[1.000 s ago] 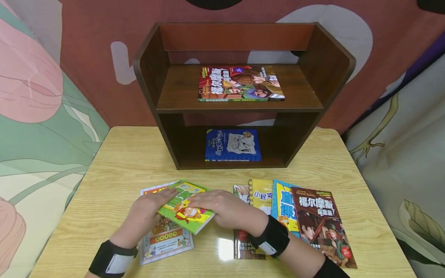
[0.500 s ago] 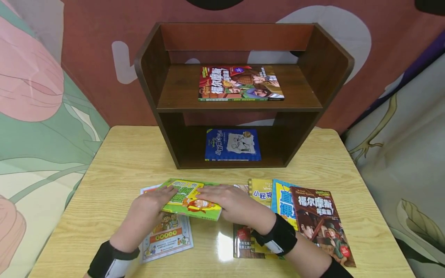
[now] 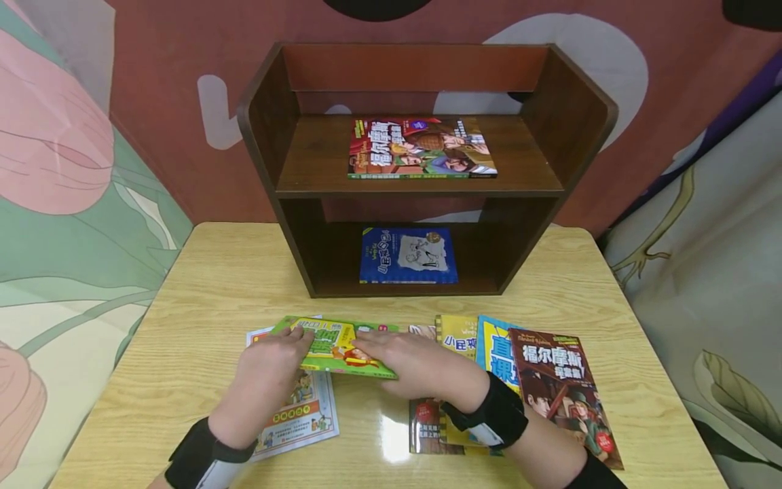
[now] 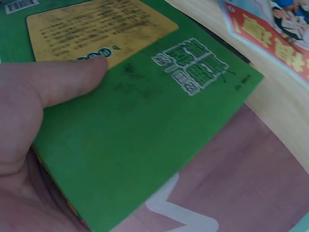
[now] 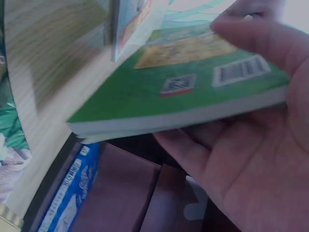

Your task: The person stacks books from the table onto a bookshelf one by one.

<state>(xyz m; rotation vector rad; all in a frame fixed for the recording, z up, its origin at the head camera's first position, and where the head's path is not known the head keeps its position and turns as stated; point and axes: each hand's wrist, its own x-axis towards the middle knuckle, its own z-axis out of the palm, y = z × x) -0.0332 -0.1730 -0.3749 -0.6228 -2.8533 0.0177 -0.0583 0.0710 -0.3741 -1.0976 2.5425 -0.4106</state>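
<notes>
Both hands hold a green and yellow comic book [image 3: 330, 343] in the air, its long side running almost left to right. My left hand [image 3: 269, 373] grips its left end, fingers over the front cover. In the left wrist view the left thumb [image 4: 72, 82] presses the green back cover, beside a yellow text panel. At the other end my right hand [image 3: 421, 363] has its fingers on the front. The right wrist view shows the right thumb [image 5: 260, 43] against the back cover and the white page edges [image 5: 183, 118]. Below the left hand lies a white-bordered booklet [image 3: 305, 414], partly covered.
A dark brown two-tier bookshelf [image 3: 421, 192] stands at the back of the table [image 3: 214, 292]. A red book [image 3: 421, 149] lies on its upper shelf, a blue book [image 3: 409, 255] on the lower. Several overlapping books, topped by a brown one [image 3: 565, 394], lie at the right.
The green comic book has turned from a slant to nearly level across and tipped, so its front looks narrower. My right hand has shifted right and up a little; both hands keep their grip.
</notes>
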